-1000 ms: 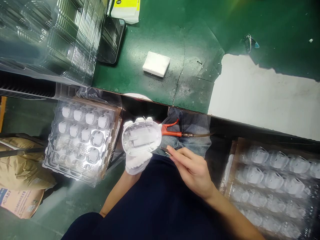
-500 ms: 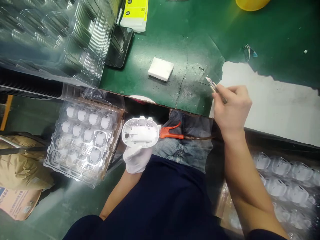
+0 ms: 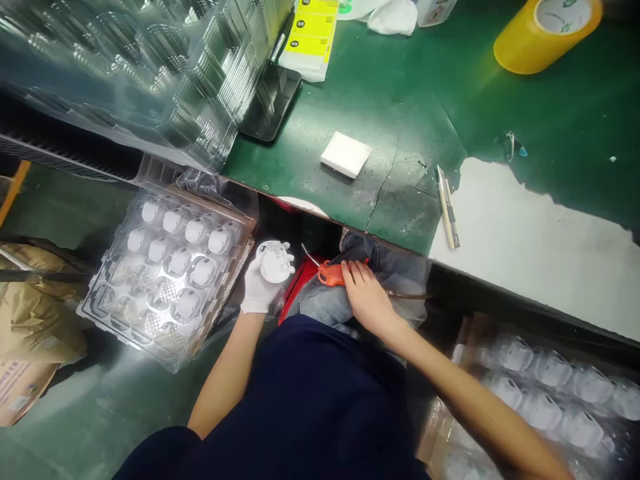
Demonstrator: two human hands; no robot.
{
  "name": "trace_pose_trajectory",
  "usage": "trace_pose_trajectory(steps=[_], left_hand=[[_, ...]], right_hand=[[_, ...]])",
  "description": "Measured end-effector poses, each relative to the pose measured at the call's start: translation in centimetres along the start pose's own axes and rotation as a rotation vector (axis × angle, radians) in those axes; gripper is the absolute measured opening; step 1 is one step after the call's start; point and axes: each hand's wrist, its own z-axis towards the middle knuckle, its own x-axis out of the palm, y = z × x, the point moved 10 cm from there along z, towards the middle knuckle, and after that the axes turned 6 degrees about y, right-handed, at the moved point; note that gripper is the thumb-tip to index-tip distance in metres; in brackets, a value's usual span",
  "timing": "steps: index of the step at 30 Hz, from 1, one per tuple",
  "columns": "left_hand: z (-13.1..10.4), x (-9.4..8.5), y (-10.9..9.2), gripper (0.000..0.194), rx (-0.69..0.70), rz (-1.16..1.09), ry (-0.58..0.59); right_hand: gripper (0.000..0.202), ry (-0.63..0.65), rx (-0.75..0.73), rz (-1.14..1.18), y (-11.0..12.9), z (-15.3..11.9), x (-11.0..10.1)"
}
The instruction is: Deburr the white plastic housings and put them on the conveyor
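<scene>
In a white glove, my left hand [image 3: 257, 291] holds a white plastic housing [image 3: 275, 261] above my lap, beside the tray of parts. A few gloved fingertips show past its far edge. My bare right hand [image 3: 364, 293] is closed over the handle of an orange air blow gun [image 3: 330, 273], which lies across my thigh. Its thin metal nozzle points toward the housing, a short way apart from it, and a hose runs off to the right. On the bench rests a utility knife [image 3: 449, 210], partly over the white sheet, with neither hand on it.
Left of me stands a clear tray of white parts [image 3: 177, 260]; more trayed parts [image 3: 545, 407] are at lower right. Stacked clear trays [image 3: 165, 73], a phone [image 3: 273, 103], a white block [image 3: 346, 155] and a yellow tape roll [image 3: 545, 33] occupy the green bench [image 3: 400, 87].
My right hand has let go of the utility knife on the bench and moved down left onto the air blow gun. My left hand has turned and tilted the housing.
</scene>
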Motion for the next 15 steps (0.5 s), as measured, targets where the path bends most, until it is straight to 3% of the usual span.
trace_pose_trajectory(steps=[2,6,10,15], left_hand=[[1.9,-2.2,0.4,0.054,-0.011,0.037,-0.014],[5.5,-5.7,1.0,0.053,-0.051,0.12,-0.041],[8.0,-8.8,2.8,0.047,-0.146,0.215,-0.06],[8.5,-11.1,6.3,0.033,-0.262,0.255,-0.045]], right_hand=[[0.075,0.069,0.027,-0.034,-0.3,1.5,1.3],[0.06,0.131,0.005,-0.032,-0.9,2.5,0.5],[0.043,0.272,0.02,0.003,-1.6,0.0,-0.3],[0.028,0.462,0.133,0.1,-4.3,-3.5,0.2]])
